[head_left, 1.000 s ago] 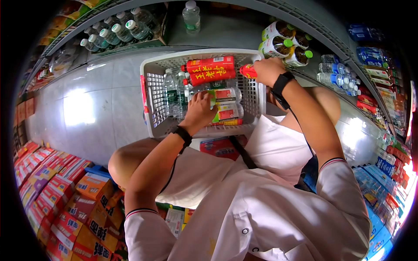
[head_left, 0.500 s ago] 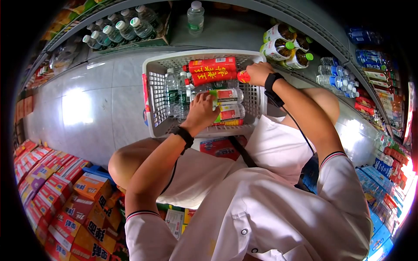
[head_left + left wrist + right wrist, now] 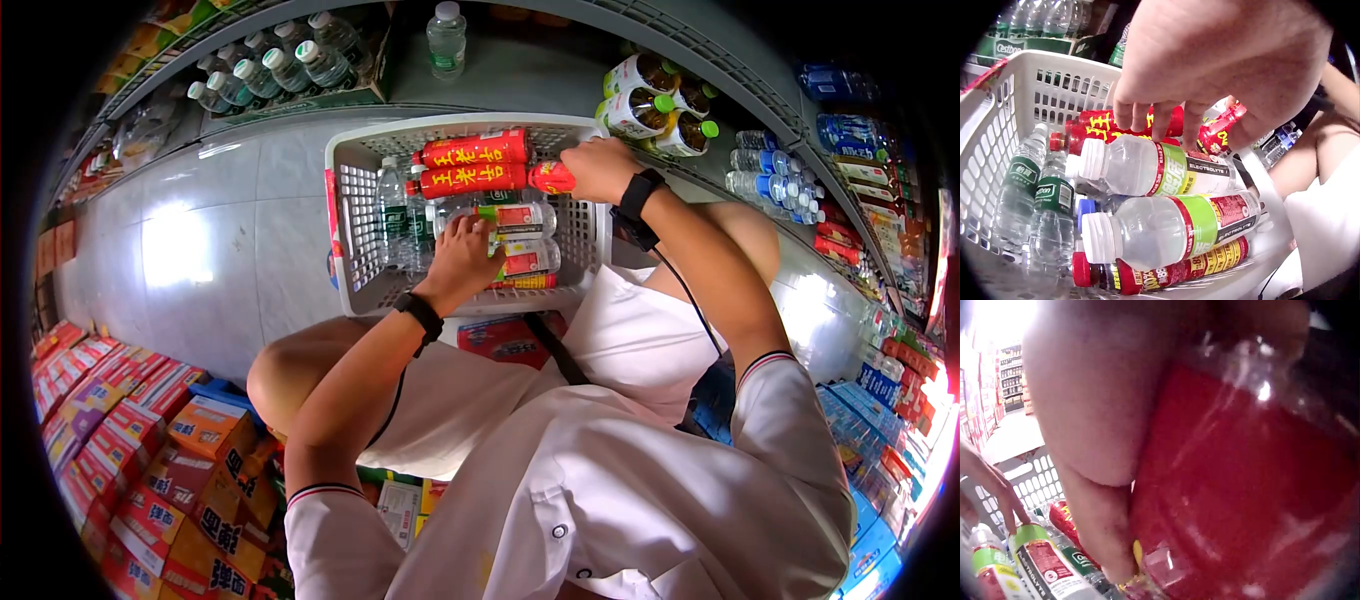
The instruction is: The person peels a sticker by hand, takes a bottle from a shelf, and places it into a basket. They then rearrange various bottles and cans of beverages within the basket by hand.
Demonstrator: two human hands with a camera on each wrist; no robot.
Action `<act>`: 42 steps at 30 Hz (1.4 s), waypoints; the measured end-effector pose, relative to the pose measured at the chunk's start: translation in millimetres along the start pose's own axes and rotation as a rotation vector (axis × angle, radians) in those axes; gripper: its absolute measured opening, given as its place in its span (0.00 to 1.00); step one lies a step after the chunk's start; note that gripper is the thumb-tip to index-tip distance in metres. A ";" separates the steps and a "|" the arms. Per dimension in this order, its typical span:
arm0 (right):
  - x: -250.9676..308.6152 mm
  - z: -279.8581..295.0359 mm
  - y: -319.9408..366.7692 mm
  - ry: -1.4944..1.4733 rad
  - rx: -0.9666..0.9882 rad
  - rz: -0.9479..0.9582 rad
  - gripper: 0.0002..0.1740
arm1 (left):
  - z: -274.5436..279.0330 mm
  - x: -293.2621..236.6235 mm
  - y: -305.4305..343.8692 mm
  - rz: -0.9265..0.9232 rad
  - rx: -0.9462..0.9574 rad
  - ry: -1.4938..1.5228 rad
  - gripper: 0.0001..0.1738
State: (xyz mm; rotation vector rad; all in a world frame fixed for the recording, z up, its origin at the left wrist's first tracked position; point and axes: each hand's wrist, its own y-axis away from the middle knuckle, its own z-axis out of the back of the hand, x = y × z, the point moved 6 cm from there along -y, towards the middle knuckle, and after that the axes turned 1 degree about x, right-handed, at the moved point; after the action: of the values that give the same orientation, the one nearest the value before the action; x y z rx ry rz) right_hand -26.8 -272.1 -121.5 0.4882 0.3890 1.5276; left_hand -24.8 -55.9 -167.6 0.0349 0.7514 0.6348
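In the head view my right hand (image 3: 603, 170) grips a red-labelled drink bottle (image 3: 552, 178) over the right end of a white plastic basket (image 3: 345, 160). That bottle's red label fills much of the right wrist view, with fingers wrapped along its side. Two similar red bottles (image 3: 474, 179) with yellow lettering lie side by side at the basket's far side, ends close to the held one. My left hand (image 3: 462, 255) reaches over the basket, its relaxed fingers touching the upper electrolyte bottle (image 3: 1160, 165). A second electrolyte bottle (image 3: 1166, 228) lies nearer me; green-labelled water bottles (image 3: 1054, 203) stand at the left end.
Water bottles (image 3: 285, 68) fill a carton on the shelf behind, where a single bottle (image 3: 447, 42) stands apart. Tea bottles with green caps (image 3: 655, 108) stand at the back right. Stacked boxes (image 3: 205, 480) lie at lower left; my bent knees flank the basket.
My right hand has brought the red bottle leftward over the basket. The two red bottles lying there have shifted left and spread slightly apart. My left hand has barely moved.
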 end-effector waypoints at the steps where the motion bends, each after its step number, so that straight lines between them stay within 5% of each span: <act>1: 0.3 3.6 3.0 -0.006 0.023 -0.003 0.14 | 0.2 0.0 0.2 -0.001 -0.001 0.002 0.26; 11: 20.2 53.2 28.4 -0.100 -0.087 -0.054 0.23 | 2.0 -1.4 1.4 -0.022 -0.033 -0.009 0.25; 17: 13.8 69.1 33.3 -0.001 -0.231 -0.123 0.20 | 0.7 -0.4 3.8 -0.035 -0.050 -0.035 0.24; 20: 15.4 73.2 31.0 -0.001 -0.277 -0.141 0.10 | 1.5 -0.6 4.4 -0.042 -0.045 -0.023 0.23; 25: 17.4 60.0 15.0 0.061 -0.194 -0.127 0.06 | 3.1 -3.3 5.4 -0.052 -0.049 -0.029 0.24; 36: 18.2 71.9 22.8 0.033 -0.163 -0.171 0.12 | 5.6 -4.7 9.6 0.008 -0.017 -0.019 0.24; 42: 32.2 72.3 9.5 0.072 -0.217 -0.126 0.08 | 2.9 -3.4 9.6 -0.033 -0.049 0.005 0.24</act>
State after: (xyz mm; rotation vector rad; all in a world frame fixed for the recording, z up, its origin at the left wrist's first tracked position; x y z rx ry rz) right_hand 4.0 -244.5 -53.3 0.2346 0.2991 1.4482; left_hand -29.8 -49.4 -160.9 -0.0242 0.7400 0.6223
